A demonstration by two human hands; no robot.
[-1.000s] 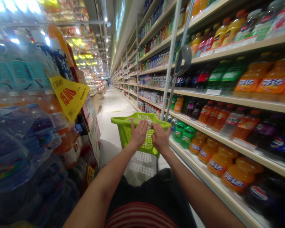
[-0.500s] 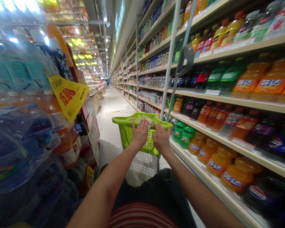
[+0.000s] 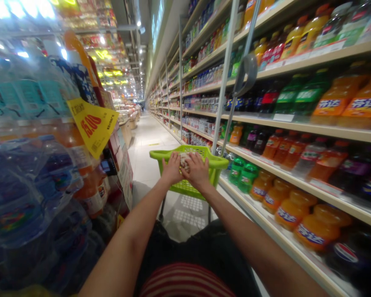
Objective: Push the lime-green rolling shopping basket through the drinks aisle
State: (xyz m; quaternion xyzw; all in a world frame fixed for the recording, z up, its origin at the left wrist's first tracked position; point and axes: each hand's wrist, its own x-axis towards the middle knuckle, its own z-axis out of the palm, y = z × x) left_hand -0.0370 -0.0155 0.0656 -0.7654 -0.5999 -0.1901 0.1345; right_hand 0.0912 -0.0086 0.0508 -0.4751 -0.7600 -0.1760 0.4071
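Note:
A bright green plastic shopping cart [image 3: 219,163] stands right in front of me. At its near handle rim, my left hand [image 3: 172,169] is closed over the bar, its fingers together and its thumb on the left side. My right hand [image 3: 198,170] lies just beside it, fingers curled over a crumpled whitish wad [image 3: 185,159] that looks like tissue or a wipe. The wad sits between both hands, touching the left fingers too. The hands cover part of the wad and the middle of the handle.
Shelves [image 3: 297,126] of bottled drinks run along the right, with a metal post and a grey hanging ring [image 3: 246,74] near the cart. On the left are stacked bottle packs [image 3: 27,194] and a yellow price sign [image 3: 94,126]. A tiled aisle [image 3: 145,138] stretches ahead.
My right hand has moved left onto the whitish wad, while my left hand has shifted left along the handle. The shelves on the right have slid slightly outward in view.

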